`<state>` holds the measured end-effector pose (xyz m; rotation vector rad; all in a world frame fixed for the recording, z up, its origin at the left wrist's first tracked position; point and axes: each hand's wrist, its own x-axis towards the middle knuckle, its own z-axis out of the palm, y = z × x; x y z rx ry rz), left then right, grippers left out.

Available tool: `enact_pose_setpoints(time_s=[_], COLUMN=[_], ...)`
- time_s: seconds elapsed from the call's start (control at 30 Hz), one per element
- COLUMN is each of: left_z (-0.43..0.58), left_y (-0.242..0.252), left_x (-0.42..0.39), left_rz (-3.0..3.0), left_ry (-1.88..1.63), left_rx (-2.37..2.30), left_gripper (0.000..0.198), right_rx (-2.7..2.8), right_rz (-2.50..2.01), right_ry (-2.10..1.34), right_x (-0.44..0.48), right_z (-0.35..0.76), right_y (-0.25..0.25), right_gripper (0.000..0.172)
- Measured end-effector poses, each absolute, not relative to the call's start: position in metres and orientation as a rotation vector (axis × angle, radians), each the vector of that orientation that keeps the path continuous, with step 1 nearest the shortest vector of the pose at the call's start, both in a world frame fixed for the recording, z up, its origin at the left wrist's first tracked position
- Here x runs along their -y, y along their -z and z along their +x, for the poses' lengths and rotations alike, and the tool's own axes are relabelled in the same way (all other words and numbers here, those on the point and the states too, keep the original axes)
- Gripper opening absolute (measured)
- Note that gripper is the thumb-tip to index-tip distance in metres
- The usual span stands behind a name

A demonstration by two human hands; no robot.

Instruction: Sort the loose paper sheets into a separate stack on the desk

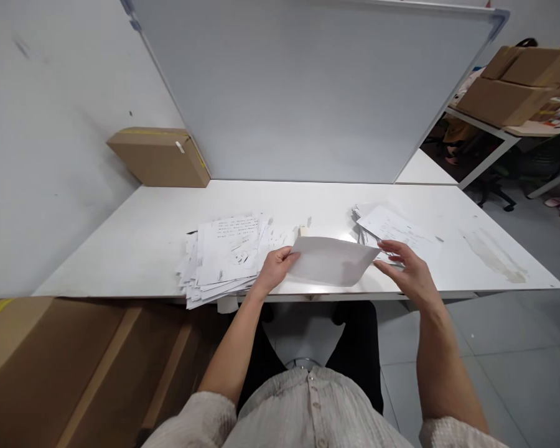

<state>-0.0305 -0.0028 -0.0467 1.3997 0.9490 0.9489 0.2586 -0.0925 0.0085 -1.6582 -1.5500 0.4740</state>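
Observation:
A blank-looking sheet of paper point(333, 261) is held up over the front of the table, slightly curved. My left hand point(277, 267) pinches its left edge between thumb and fingers. At the sheet's right corner, my right hand point(404, 267) is open, thumb and fingers apart on either side of the corner; whether they touch it I cannot tell. To the left lies a thick, uneven stack of papers point(228, 249) with handwriting on top, overhanging the front edge. A smaller pile of written papers point(392, 230) lies behind my right hand.
A large whiteboard point(298, 93) stands at the back of the white table point(135, 249). One cardboard box point(161, 158) rests at the back left corner, and larger boxes point(74, 367) stand below on the left. Further right are stacked boxes point(508, 99) on another table.

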Motion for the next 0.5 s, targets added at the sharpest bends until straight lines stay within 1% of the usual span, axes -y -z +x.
enact_pose_setpoints(time_s=[0.07, 0.13, 0.27, 0.33, 0.37, 0.43, 0.5], left_z=[-0.028, -0.025, -0.022, -0.025, -0.027, -0.031, -0.030], left_y=[0.032, 0.017, -0.005, -0.004, 0.000, 0.015, 0.035], left_x=[0.006, 0.010, 0.013, 0.012, 0.011, 0.010, 0.013], left_rz=[1.482, 1.552, 1.600, 1.547, 1.494, 1.350, 1.202], left_ry=[-0.895, -0.828, -0.736, -0.793, -0.843, -0.925, -0.911], left_rx=[-0.942, -0.894, -0.830, -0.833, -0.835, -0.834, -0.829], left_gripper=[0.027, 0.026, 0.026, 0.024, 0.028, 0.050, 0.060], right_rx=[1.687, 1.822, 1.909, 1.798, 1.702, 1.459, 1.216], right_rz=[-1.719, -1.717, -1.684, -1.677, -1.669, -1.641, -1.594], right_ry=[-0.343, -0.338, -0.583, -0.723, -0.786, -0.927, -1.089], right_x=[0.096, 0.095, 0.088, 0.087, 0.087, 0.090, 0.093], right_z=[0.252, 0.244, 0.235, 0.235, 0.236, 0.238, 0.237], right_y=[-0.022, -0.031, -0.033, -0.026, -0.020, -0.006, 0.013], right_gripper=[0.051, 0.050, 0.030, 0.030, 0.031, 0.031, 0.031])
